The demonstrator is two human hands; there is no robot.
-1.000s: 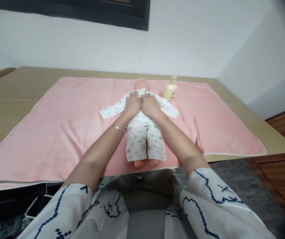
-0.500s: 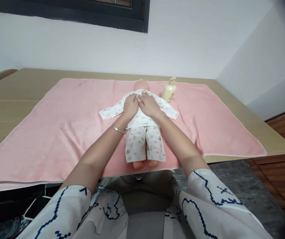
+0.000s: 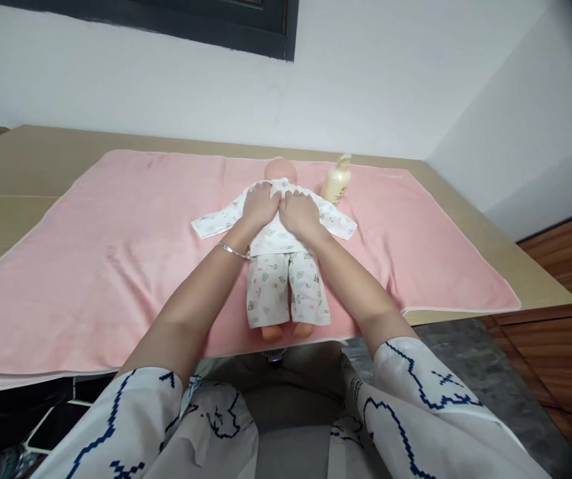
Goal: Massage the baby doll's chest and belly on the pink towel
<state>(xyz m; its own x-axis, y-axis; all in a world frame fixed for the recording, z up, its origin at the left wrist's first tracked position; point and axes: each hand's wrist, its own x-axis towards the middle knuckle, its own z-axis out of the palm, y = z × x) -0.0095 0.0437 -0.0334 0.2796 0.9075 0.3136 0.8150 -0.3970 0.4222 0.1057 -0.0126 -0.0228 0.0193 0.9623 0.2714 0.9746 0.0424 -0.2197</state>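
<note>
Beside the baby doll, a pump bottle stands on the pink towel, unmoved since earlier; left hand and right hand rest on the doll, fingers unclenched.

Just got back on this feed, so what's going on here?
A person has both hands on a clothed doll: the left hand and right hand rest side by side on its upper shirt. Whether the fingers grip the fabric isn't clear. The doll lies on a pink cloth, head away from the person, sleeves spread outward. A pump bottle stands beyond its right-hand sleeve in the view.
</note>
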